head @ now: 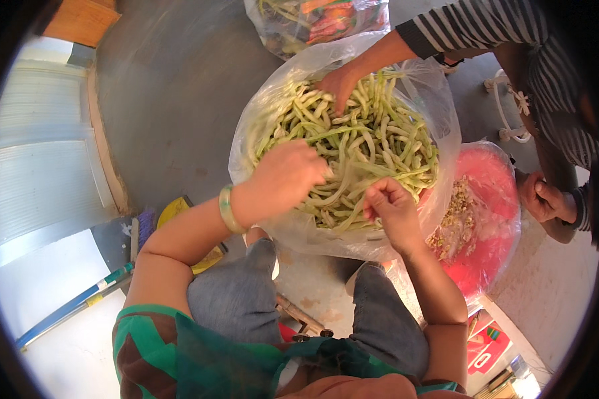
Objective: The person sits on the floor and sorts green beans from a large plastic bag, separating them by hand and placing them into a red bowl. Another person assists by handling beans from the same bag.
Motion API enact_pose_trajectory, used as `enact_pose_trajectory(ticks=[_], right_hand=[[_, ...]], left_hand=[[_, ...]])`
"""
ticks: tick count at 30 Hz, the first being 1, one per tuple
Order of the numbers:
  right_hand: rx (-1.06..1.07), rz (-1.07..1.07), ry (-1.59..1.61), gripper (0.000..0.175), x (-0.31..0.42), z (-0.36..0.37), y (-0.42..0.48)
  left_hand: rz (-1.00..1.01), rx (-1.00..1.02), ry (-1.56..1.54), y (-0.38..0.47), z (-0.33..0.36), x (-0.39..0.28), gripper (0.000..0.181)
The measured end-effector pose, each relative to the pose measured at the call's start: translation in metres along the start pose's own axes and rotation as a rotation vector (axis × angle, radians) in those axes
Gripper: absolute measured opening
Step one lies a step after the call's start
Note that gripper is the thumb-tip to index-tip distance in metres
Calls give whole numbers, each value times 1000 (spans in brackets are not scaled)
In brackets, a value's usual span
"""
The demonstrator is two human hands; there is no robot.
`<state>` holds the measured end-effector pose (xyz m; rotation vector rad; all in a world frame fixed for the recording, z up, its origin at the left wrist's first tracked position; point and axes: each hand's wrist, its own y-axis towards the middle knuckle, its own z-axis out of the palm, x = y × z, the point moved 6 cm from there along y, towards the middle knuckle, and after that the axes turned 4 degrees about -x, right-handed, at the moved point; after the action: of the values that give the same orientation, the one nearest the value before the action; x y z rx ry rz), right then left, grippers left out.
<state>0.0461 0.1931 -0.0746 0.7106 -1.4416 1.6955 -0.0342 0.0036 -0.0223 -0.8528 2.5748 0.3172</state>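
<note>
Long pale-green bean pods (379,134) are heaped in a wide container lined with a clear plastic bag (252,124). My left hand (287,174), blurred and with a jade-like bangle (227,209) on its wrist, is over the near left of the heap. Its fingers curl downward; whether a pod is in them is not clear. Over the near right edge, my right hand (392,207) has thumb and forefinger drawn together. I cannot make out anything between them. Another person's hand (340,89) reaches into the far side of the pods.
At right stands a red basin (494,209) covered in clear plastic, with a pile of shelled pieces (456,214) on it. The other person's second hand (546,197) is beside it. A filled plastic bag (324,22) sits beyond the beans. Broom handles (80,304) lean at left.
</note>
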Motion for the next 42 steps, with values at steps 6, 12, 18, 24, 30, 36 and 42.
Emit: enact_pose_trajectory(ticks=[6,12,18,24,30,36,42], right_hand=[[-100,-21,36,16,0,-8,7],[-123,-26,83,14,0,-9,8],[-123,-272,-141,16,34,-5,8],[7,-317,209,14,66,13,-5],[23,-57,216,13,47,-2,5],[108,58,-94,8,21,-13,-9],[214,129,-229,7,-1,-8,-32]], left_hand=[[-328,-119,-348,29,43,44,26],[-130,-67,-478,63,65,35,18],[-176,-206,-898,58,27,-6,10],[36,-448,-838,59,-4,-26,20],[113,-365,-598,60,-5,-27,16],[139,-112,-467,39,19,-43,28],[340,-46,-307,11,32,-72,24]])
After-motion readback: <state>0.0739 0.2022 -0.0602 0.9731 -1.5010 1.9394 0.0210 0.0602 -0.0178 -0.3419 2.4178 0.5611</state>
